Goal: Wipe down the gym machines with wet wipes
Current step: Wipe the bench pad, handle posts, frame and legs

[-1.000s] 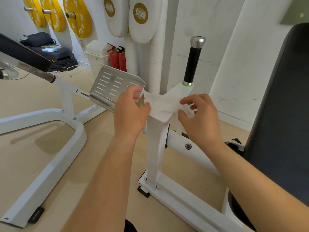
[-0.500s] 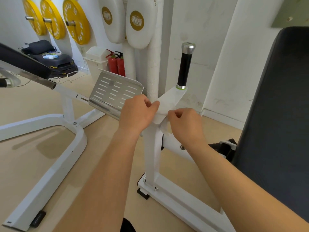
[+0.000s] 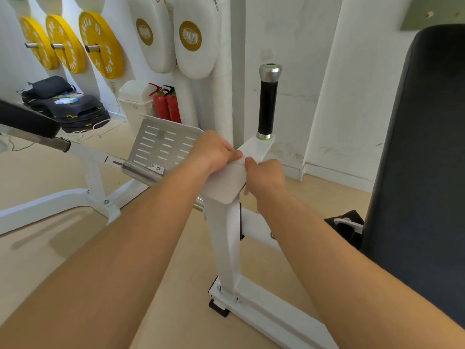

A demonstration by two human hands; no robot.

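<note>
Head view looks down on a beige floor (image 3: 50, 260) where the black back pad (image 3: 427, 147) of a gym machine fills the right edge. From its white base rail (image 3: 276, 316) a white upright post (image 3: 227, 243) rises in the middle of the floor. A second white frame (image 3: 45, 210) curves along the floor's left edge and carries a perforated metal footplate (image 3: 163, 144), tilted, just left of the post's top.

On the far wall hang three yellow weight plates (image 3: 100, 44) on pegs and two white pads (image 3: 191, 39) with gold badges. Below them, against the wall, stand a stack of black mats (image 3: 70, 107), a white bin (image 3: 134, 102) and two red fire extinguishers (image 3: 167, 104). A black handle grip (image 3: 268, 107) with a silver cap stands upright on the slanted bracket at the post's top.

Both bare forearms reach in from the near edge. The left hand (image 3: 214, 153) sits knuckles-up at the left edge of the post's top. Its fingers are curled and pressed together, pinching the wet wipe (image 3: 230, 181). The right hand (image 3: 266, 175) is at the right edge, fingers curled in, with one fingertip (image 3: 249, 161) pressing the wipe's upper part. The wipe lies flat over the post's slanted top between the two hands. It is white on white metal, so its exact outline is hard to tell.
</note>
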